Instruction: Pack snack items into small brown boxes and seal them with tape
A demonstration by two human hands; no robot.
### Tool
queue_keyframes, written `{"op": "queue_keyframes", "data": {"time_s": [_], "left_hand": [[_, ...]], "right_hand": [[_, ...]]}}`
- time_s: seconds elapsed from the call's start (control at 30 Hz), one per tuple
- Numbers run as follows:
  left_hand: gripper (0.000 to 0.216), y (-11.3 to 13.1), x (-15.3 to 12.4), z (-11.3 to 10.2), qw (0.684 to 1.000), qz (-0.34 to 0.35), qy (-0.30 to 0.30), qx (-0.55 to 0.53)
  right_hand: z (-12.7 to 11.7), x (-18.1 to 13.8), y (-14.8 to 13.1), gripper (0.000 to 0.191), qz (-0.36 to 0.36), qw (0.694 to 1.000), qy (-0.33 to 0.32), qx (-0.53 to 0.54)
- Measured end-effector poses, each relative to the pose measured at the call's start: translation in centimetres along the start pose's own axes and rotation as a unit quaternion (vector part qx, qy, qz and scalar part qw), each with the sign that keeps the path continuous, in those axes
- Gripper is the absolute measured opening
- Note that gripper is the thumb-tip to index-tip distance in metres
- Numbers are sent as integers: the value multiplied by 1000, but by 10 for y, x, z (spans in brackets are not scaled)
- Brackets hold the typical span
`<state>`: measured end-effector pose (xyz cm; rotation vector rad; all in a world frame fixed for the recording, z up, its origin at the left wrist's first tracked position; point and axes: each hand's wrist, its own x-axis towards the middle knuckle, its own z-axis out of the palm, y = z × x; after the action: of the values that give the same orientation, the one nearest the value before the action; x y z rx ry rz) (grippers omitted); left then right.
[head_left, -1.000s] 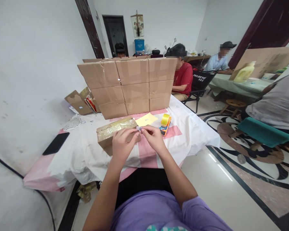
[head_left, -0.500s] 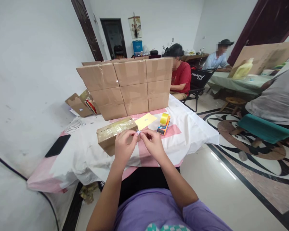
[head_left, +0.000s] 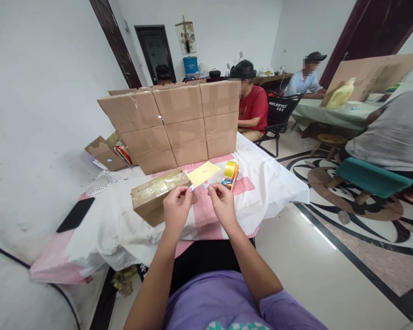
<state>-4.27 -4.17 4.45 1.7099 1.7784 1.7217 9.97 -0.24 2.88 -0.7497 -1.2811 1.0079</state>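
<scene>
White-and-pink cloth [head_left: 268, 183] spreads beneath a taped box [head_left: 154, 195]. In front of the box's right end, my left hand [head_left: 177, 206] pinches a small pale scrap [head_left: 192, 187] between thumb and finger; farther right of the box, my right hand [head_left: 222, 204] pinches a second scrap [head_left: 205, 185]. Whether the scraps join, I cannot tell. Yellow paper [head_left: 198, 175] lies behind the box's right end, and a tape roll [head_left: 230, 168] sits well right of the box. Left of the box is a flat black object [head_left: 75, 214]; behind the box stand stacked cartons [head_left: 186, 133].
</scene>
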Motion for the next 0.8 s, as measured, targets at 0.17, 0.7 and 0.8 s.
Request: {"op": "queue_keyframes", "data": {"time_s": [0.17,0.7,0.8], "left_hand": [[23,-25,7,52,982,-138,-81,-102],[39,-103,136,189,921,-323,-192,102],[39,-109,143,186,905,-344,-206,142]], "right_hand": [[-16,1,14,23,26,999,46,5],[-14,-41,74,23,100,994,36,12],[-10,-50,86,24,112,993,26,10]]}}
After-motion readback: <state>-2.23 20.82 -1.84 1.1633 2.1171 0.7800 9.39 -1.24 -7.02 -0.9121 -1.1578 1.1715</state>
